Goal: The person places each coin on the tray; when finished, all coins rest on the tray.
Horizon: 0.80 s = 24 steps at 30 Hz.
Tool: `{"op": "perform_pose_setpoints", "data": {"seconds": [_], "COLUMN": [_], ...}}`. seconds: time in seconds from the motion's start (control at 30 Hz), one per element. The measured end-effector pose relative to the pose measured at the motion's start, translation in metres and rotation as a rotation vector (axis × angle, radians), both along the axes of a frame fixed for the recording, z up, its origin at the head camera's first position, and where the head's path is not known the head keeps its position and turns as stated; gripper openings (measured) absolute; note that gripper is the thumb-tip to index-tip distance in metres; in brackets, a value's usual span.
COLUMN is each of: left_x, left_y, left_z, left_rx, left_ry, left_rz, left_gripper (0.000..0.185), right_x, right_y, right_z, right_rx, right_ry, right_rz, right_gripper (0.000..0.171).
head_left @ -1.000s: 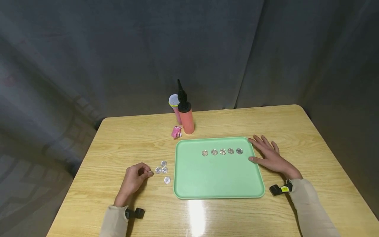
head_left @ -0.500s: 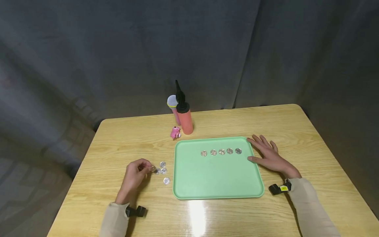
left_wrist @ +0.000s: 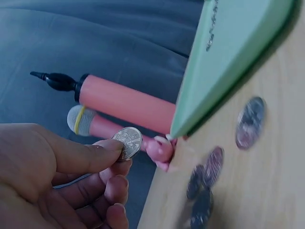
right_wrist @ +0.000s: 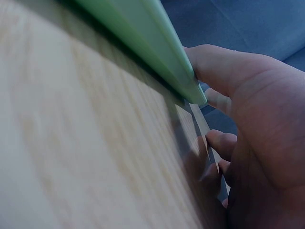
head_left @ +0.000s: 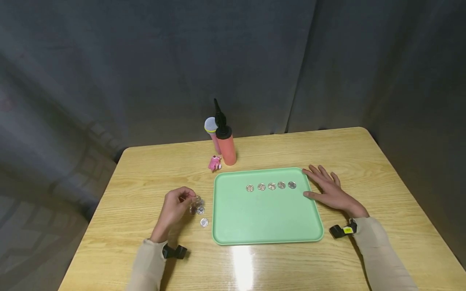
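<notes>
Between thumb and fingertips my left hand (head_left: 175,208) pinches a silver coin (left_wrist: 128,142), raised above the table. Below it, several more coins (head_left: 204,222) lie on the wood left of the green tray (head_left: 267,218); the hand and held coin partly cover some of them in the head view. On the tray, a row of several coins (head_left: 272,186) runs along the far side. My right hand (head_left: 329,192) has its fingers spread at the tray's right edge, with the thumb on the rim, and holds nothing.
Behind the tray stand a coral hand pump (head_left: 227,149) with a black nozzle and a pink toy microphone (head_left: 211,126). A small pink figurine (head_left: 214,163) sits in front of them. Dark curtains (head_left: 218,60) hang around the wooden table (head_left: 164,165).
My left hand, pinching the coin, has lifted it and moved rightward and slightly away, over the loose coins. The right hand stays at the tray's edge.
</notes>
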<state>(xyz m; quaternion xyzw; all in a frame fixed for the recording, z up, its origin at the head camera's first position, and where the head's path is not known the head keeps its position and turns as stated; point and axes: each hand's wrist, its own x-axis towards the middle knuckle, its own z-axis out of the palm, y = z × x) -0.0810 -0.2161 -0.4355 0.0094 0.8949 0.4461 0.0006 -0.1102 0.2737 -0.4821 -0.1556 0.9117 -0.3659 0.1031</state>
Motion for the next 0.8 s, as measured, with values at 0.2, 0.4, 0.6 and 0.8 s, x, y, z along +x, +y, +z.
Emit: {"op": "perform_pose_setpoints", "data": {"seconds": [0.2, 0.4, 0.6, 0.8], "left_x": [-0.008, -0.016, -0.028, -0.036], "left_y": [0.016, 0.041, 0.067, 0.097], "left_z": [0.006, 0.013, 0.014, 0.01], "left_rx": [0.023, 0.067, 0.106, 0.136], "left_ry": [0.032, 0.044, 0.055, 0.058], "left_rz": [-0.026, -0.078, -0.146, -0.202], "left_gripper": [0.003, 0.002, 0.004, 0.006], "right_x": [0.0, 0.001, 0.001, 0.002], "right_y": [0.001, 0.001, 0.0, 0.001], "right_z": [0.0, 0.0, 0.001, 0.001], "right_rx": [-0.003, -0.007, -0.003, 0.001], "right_ry": [0.002, 0.02, 0.021, 0.019], "right_rz": [0.002, 0.005, 0.006, 0.001], "right_gripper": [0.079, 0.078, 0.078, 0.078]}}
